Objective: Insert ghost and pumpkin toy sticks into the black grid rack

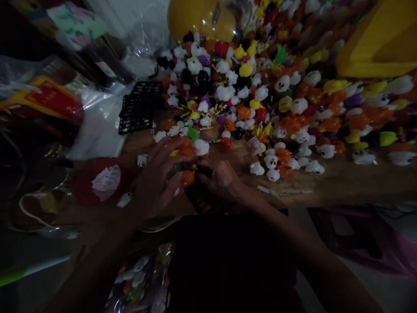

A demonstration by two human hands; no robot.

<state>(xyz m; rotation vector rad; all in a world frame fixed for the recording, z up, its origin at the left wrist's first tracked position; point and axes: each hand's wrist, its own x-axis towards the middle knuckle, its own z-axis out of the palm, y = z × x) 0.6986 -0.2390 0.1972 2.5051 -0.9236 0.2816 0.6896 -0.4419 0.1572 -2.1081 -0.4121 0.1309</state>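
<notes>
left hand [159,176] spread over orange toys [186,150] | right hand [221,178] grip unclear | wooden table [342,182]

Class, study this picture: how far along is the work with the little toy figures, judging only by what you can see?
Looks done: a clear bag near the person's body already holds figures. In hand: the left hand and right hand meet over a few orange figures at the table edge. Left: a big loose pile of ghosts and pumpkins covers the table.
</notes>
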